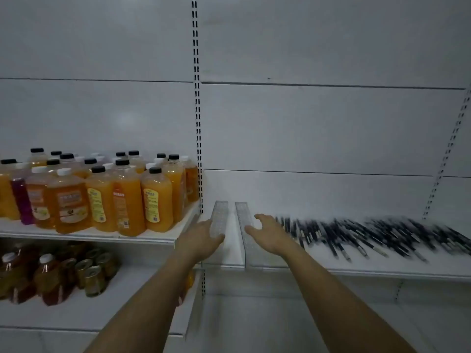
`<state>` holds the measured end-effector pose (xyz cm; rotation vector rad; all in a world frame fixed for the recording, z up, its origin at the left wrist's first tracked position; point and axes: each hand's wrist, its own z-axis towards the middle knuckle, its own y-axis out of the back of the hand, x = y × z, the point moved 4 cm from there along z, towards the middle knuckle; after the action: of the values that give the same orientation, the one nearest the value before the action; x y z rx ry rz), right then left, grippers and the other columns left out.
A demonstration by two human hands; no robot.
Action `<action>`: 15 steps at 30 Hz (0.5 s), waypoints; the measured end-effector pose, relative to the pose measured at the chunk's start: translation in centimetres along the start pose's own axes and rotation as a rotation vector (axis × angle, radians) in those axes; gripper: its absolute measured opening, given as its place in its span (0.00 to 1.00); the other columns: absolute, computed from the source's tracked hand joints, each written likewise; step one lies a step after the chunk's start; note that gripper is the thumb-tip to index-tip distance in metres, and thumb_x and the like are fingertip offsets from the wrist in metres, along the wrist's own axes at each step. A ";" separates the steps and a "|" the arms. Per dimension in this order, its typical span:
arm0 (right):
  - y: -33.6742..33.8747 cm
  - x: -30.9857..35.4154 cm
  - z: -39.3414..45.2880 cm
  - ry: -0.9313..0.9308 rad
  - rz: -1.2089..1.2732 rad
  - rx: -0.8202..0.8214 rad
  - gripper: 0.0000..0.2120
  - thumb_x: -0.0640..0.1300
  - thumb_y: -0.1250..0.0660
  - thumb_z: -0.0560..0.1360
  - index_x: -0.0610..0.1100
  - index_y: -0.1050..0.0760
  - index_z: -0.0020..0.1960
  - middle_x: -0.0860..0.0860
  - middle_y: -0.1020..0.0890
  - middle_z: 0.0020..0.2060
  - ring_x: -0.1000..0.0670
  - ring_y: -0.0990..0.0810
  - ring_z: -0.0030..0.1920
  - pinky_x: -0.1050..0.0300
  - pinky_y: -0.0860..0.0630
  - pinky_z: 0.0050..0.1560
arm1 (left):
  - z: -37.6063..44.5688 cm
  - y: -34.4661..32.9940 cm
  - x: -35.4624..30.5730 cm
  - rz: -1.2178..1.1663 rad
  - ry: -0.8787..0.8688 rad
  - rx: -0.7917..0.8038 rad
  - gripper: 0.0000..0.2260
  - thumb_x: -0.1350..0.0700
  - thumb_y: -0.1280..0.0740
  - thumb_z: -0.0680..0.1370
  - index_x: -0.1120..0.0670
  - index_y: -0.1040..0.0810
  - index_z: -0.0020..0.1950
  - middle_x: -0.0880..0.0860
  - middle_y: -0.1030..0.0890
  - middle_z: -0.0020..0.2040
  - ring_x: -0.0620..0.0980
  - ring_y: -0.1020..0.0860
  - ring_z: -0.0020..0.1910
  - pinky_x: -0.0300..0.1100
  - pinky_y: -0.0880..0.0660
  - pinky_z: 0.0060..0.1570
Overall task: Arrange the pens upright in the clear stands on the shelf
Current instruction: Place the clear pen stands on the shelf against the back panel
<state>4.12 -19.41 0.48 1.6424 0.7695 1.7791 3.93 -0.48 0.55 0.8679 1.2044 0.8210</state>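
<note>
Two long, narrow, clear plastic stands with rows of small holes are seen lying on the white metal shelf (382, 270), near its left end, side by side and running from the front edge toward the back panel. The left clear stand (219, 220) is reached by the left hand (201, 238), whose straight fingers seem to rest on its near part; whether it is really pressed cannot be told because of blur. The right clear stand (246, 225) is approached by the right hand (267, 233), with the fingers spread and relaxed, and nothing is gripped by either hand. The hands are probably placed so in order that the stands can be steadied or shifted before any pen is put in, since the holes face upward and are not yet filled. The many dark pens (369, 238), black or dark blue with pale tips, are spread flat in a loose row along the shelf, from just beside the right hand to the right end, most of them pointing toward the front edge. The task is judged to be at its beginning. On the neighbouring shelf at the left, orange juice bottles (102, 197) with black and white caps are stood close together, and below them more bottles and small jars (94, 273) are kept. The back wall (318, 123) is made of pale grey panels with slotted uprights, and the light is dim.
</note>
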 end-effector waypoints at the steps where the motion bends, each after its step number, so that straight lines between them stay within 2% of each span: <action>1: -0.5 -0.1 0.2 -0.004 0.038 0.000 0.34 0.58 0.39 0.81 0.44 0.45 0.80 0.46 0.42 0.79 0.44 0.41 0.77 0.49 0.41 0.75 | 0.3 -0.5 0.1 -0.030 0.008 0.007 0.29 0.41 0.40 0.81 0.50 0.40 0.79 0.52 0.37 0.79 0.54 0.36 0.75 0.51 0.35 0.69; 3: -1.6 -0.6 0.8 -0.042 0.098 0.002 0.36 0.56 0.37 0.80 0.43 0.48 0.81 0.45 0.44 0.79 0.44 0.42 0.78 0.51 0.42 0.75 | 1.1 -1.7 0.6 -0.134 0.030 0.006 0.26 0.44 0.38 0.81 0.51 0.36 0.76 0.53 0.31 0.75 0.54 0.29 0.69 0.46 0.31 0.62; 5: -2.7 -1.0 1.4 -0.072 0.149 0.000 0.39 0.55 0.34 0.79 0.42 0.51 0.81 0.45 0.47 0.80 0.44 0.43 0.78 0.50 0.42 0.75 | 1.6 -2.7 0.9 -0.260 0.063 0.010 0.25 0.47 0.36 0.80 0.53 0.34 0.75 0.54 0.28 0.72 0.52 0.26 0.64 0.41 0.32 0.55; 8: -4.1 -1.5 2.0 -0.146 0.248 -0.015 0.44 0.52 0.30 0.77 0.39 0.54 0.81 0.44 0.48 0.80 0.44 0.43 0.78 0.51 0.41 0.75 | 2.2 -3.9 1.8 -0.436 0.165 0.031 0.29 0.47 0.33 0.79 0.57 0.37 0.76 0.56 0.30 0.73 0.55 0.28 0.68 0.41 0.33 0.57; 10: -4.9 -2.2 2.1 -0.198 0.305 -0.023 0.45 0.50 0.29 0.77 0.38 0.54 0.80 0.43 0.44 0.79 0.43 0.40 0.77 0.53 0.36 0.71 | 2.7 -4.9 2.6 -0.505 0.216 0.051 0.31 0.46 0.31 0.78 0.56 0.38 0.76 0.56 0.30 0.73 0.56 0.29 0.69 0.41 0.33 0.58; 12: -5.5 -2.8 2.0 -0.263 0.346 -0.023 0.42 0.48 0.29 0.77 0.38 0.50 0.79 0.42 0.37 0.76 0.44 0.33 0.71 0.57 0.31 0.61 | 3.3 -5.7 3.3 -0.570 0.255 0.061 0.33 0.45 0.28 0.75 0.56 0.35 0.75 0.55 0.28 0.72 0.56 0.27 0.67 0.42 0.30 0.59; 13: -5.6 -3.0 2.1 -0.285 0.362 -0.027 0.39 0.48 0.29 0.77 0.38 0.46 0.78 0.43 0.33 0.72 0.45 0.29 0.65 0.57 0.30 0.57 | 3.5 -6.0 3.6 -0.610 0.277 0.060 0.33 0.46 0.27 0.74 0.56 0.34 0.73 0.55 0.26 0.70 0.55 0.26 0.66 0.43 0.29 0.57; 15: -5.7 -3.2 2.1 -0.305 0.377 -0.035 0.35 0.48 0.30 0.76 0.38 0.42 0.76 0.45 0.28 0.65 0.49 0.29 0.54 0.57 0.29 0.53 | 3.7 -6.3 3.8 -0.683 0.303 0.050 0.29 0.50 0.26 0.74 0.57 0.31 0.70 0.56 0.24 0.67 0.54 0.24 0.60 0.41 0.29 0.53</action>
<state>6.64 -18.03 -5.76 2.0753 0.3027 1.7075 8.65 -0.35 -6.15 0.3229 1.6605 0.3658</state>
